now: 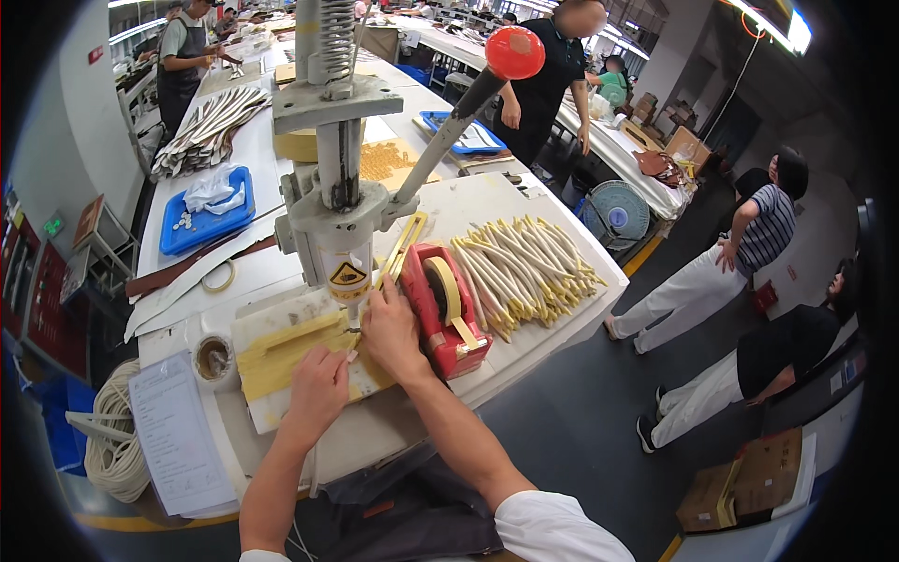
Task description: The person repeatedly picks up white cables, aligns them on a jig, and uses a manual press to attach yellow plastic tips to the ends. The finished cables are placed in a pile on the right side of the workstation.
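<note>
Yellow strip (281, 351) lies flat on the white board (253, 314) under the hand press (335, 201), one end right below the ram. My left hand (318, 382) rests palm-down on the strip's near edge, fingers curled loosely, pressing rather than grasping. My right hand (391, 330) sits just beside the ram, fingertips pinched on the strip's end; what else they hold is too small to tell. Red tape dispenser (442, 302) touches my right wrist. Bundle of pale yellow cords (523, 267) lies beyond it. Press lever with red knob (514, 51) stands raised to the right. Coil of white rope (114, 440) far left.
</note>
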### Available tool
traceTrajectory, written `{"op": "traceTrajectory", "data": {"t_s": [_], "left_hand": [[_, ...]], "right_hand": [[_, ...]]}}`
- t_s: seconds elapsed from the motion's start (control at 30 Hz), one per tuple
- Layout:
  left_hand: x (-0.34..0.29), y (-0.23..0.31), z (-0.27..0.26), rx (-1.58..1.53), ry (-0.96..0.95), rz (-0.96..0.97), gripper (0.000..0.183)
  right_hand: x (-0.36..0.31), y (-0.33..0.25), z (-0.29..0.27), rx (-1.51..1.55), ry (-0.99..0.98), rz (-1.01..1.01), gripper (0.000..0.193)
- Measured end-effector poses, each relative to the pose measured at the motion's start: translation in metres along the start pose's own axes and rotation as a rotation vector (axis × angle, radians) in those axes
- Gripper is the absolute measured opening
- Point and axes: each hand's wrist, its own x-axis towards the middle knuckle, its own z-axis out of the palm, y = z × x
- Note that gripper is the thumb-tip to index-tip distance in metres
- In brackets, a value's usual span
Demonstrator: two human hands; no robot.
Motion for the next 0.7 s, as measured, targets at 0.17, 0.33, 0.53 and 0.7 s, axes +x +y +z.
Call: {"op": "traceTrajectory", "data": {"t_s": [0.17, 0.33, 0.53, 0.7], "left_hand": [[-0.001, -0.001, 0.002, -0.021, 0.020, -0.006, 0.009], [-0.002, 0.000, -0.003, -0.017, 0.016, -0.018, 0.009], [-0.002, -0.002, 0.000, -0.059, 0.028, -0.018, 0.009], [-0.005, -0.007, 0.000, -0.038, 0.020, 0.013, 0.008]], "right_hand": [[0.000, 0.000, 0.001, -0.006, 0.020, -0.010, 0.037], [0.002, 0.001, 0.001, 0.006, -0.014, -0.004, 0.046], [-0.001, -0.005, -0.006, 0.017, 0.080, -0.045, 0.020], [-0.046, -0.044, -0.089, 0.164, -0.014, -0.100, 0.037]]}}
